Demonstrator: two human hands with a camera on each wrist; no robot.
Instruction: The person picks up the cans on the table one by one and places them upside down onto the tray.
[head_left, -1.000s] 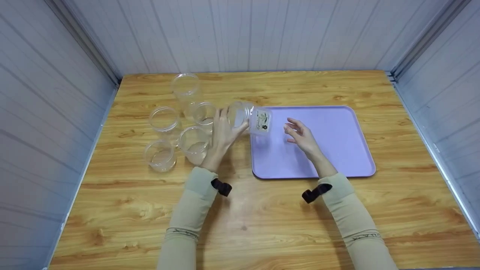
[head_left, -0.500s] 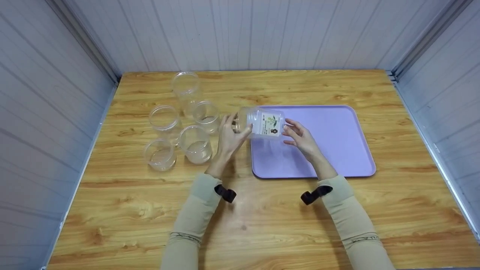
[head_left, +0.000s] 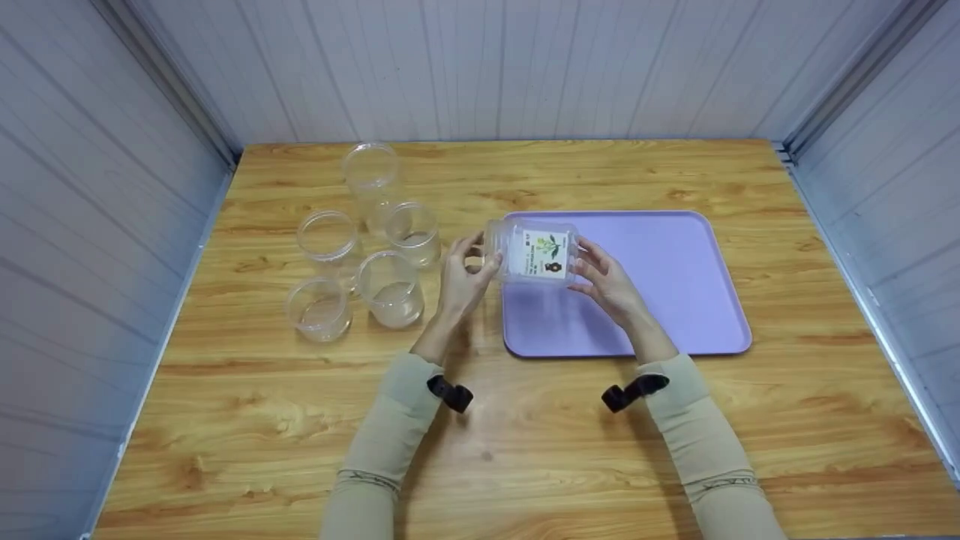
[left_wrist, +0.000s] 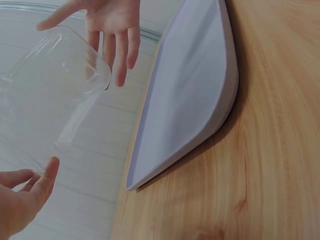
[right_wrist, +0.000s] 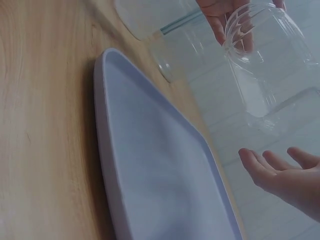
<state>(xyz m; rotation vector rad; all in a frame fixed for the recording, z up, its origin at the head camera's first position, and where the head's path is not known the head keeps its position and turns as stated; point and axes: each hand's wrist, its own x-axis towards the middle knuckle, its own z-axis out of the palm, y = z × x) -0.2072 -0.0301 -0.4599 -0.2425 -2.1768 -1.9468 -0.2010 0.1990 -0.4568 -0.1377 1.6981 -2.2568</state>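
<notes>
A clear, squarish plastic jar (head_left: 517,259) with a plant-printed label lies sideways in the air above the tray's left part, its round mouth to the left. My left hand (head_left: 463,279) grips it by the mouth end, thumb on the near side; the left wrist view has that hand (left_wrist: 25,200) at the lower left. At the jar's base is my right hand (head_left: 611,285), fingers extended and spread. In the right wrist view these fingers (right_wrist: 270,162) lie close to the base; whether they touch is hard to tell. The lavender tray (head_left: 660,315) lies below.
Several clear, open-topped containers stand upright at the left: a tall one (head_left: 373,184) at the back, a squat one (head_left: 321,319) at the front, and another (head_left: 393,296) near my left forearm. Pale panel walls (head_left: 480,75) enclose the wooden table (head_left: 525,450) on three sides.
My left hand has brought the jar rightward over the tray, up to my right hand. The jar's label has turned to face up. The right hand has barely moved.
</notes>
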